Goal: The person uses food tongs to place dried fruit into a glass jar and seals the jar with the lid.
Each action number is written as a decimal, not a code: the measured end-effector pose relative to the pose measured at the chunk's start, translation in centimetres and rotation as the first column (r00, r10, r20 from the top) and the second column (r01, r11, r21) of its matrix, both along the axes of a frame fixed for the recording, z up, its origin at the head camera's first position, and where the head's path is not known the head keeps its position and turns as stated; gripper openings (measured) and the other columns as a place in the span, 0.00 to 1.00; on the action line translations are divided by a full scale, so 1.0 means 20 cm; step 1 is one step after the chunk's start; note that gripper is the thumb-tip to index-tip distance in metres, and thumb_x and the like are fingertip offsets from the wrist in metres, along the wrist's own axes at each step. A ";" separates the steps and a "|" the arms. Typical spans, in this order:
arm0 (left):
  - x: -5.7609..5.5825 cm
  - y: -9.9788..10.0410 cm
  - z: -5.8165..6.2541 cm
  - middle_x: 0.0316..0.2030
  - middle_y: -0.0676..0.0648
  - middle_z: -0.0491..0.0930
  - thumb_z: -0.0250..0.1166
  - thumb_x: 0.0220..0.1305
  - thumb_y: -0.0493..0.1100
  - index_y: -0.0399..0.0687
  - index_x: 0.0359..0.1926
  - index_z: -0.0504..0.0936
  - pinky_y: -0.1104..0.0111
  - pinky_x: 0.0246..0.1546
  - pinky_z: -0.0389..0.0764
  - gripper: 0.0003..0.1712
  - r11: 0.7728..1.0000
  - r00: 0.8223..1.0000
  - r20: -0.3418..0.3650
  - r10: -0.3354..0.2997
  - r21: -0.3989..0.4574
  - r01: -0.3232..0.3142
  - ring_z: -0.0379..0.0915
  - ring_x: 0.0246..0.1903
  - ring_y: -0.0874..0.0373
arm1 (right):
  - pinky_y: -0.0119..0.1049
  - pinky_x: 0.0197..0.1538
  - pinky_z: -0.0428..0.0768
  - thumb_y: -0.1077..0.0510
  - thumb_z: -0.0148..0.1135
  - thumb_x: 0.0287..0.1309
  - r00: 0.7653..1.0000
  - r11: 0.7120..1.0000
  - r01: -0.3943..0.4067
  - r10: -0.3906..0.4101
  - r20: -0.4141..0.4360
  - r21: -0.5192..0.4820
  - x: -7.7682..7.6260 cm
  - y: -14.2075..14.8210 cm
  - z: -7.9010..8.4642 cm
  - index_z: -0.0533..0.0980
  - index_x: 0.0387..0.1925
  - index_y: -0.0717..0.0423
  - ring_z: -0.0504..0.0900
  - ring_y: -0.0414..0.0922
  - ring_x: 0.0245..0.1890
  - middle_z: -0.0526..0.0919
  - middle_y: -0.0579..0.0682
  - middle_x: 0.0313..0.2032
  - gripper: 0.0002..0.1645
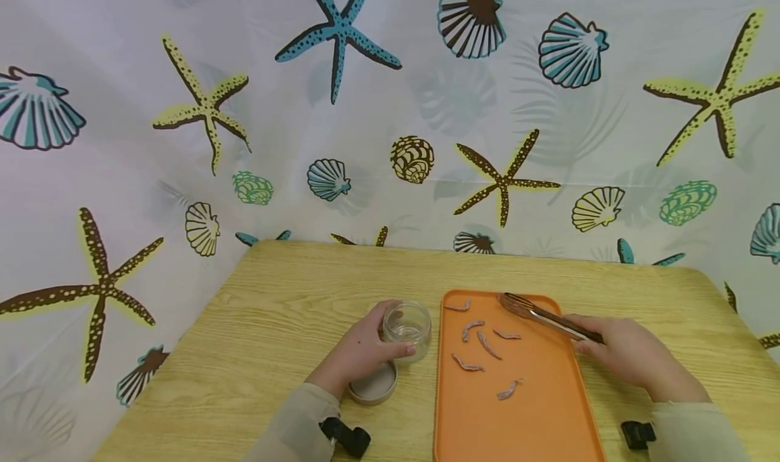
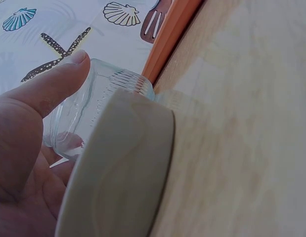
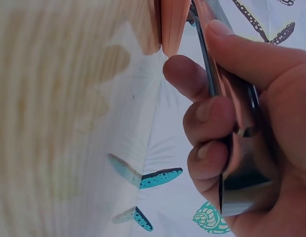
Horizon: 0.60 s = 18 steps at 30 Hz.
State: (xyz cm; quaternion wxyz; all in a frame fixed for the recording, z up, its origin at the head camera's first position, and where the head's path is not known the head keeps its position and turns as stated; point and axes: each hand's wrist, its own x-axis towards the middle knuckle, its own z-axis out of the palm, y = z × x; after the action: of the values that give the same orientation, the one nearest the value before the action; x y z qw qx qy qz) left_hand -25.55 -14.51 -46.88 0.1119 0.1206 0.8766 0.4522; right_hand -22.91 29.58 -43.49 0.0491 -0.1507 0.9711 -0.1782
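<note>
My left hand point(image 1: 359, 350) holds a clear glass jar point(image 1: 417, 347) that stands upright on the table, thumb in front and fingers behind. The jar looks empty. Its round lid point(image 1: 372, 385), pale with a wood-like look in the left wrist view, lies beside it under the hand. My right hand point(image 1: 634, 357) grips the handle of metal tongs point(image 1: 551, 318), its fingers curled round it in the right wrist view. The brown slotted tongs' head is over the far part of an orange tray point(image 1: 518, 428). Several thin, wrinkled pinkish-grey strips point(image 1: 487, 345) lie scattered on the tray.
The wood-grain table point(image 1: 274, 326) reaches back to a white curtain point(image 1: 378, 116) printed with starfish and shells. The tray has a low raised rim and lies right of the jar, with a narrow gap between them.
</note>
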 end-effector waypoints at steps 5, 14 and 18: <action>0.00 0.00 0.00 0.71 0.45 0.67 0.74 0.54 0.69 0.64 0.77 0.59 0.44 0.55 0.73 0.55 1.000 1.000 0.004 0.002 0.002 -0.002 0.68 0.65 0.44 | 0.61 0.47 0.78 0.45 0.66 0.67 1.000 1.000 0.007 -0.007 -0.016 0.019 0.00 0.00 0.00 0.74 0.70 0.48 0.82 0.61 0.51 0.83 0.60 0.55 0.33; 0.00 0.00 -0.01 0.71 0.46 0.66 0.74 0.53 0.69 0.65 0.77 0.59 0.44 0.56 0.72 0.55 1.000 1.000 0.008 0.003 0.006 -0.003 0.67 0.65 0.44 | 0.59 0.45 0.79 0.44 0.65 0.67 1.000 1.000 0.006 -0.006 -0.022 0.022 0.00 -0.02 0.01 0.74 0.70 0.47 0.83 0.60 0.49 0.83 0.60 0.55 0.32; 0.00 0.00 0.00 0.71 0.47 0.67 0.75 0.53 0.69 0.65 0.77 0.59 0.45 0.56 0.72 0.55 1.000 1.000 0.012 0.006 0.008 -0.006 0.68 0.65 0.44 | 0.59 0.46 0.79 0.46 0.65 0.68 0.999 1.000 0.002 -0.002 -0.040 0.007 0.01 -0.03 0.02 0.75 0.69 0.47 0.84 0.59 0.49 0.84 0.59 0.55 0.31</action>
State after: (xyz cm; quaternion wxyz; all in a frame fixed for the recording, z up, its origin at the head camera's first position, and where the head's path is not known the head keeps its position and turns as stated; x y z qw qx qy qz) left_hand -25.51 -14.51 -46.89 0.1155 0.1156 0.8743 0.4570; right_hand -22.76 28.91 -43.07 0.0300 -0.1531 0.9727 -0.1716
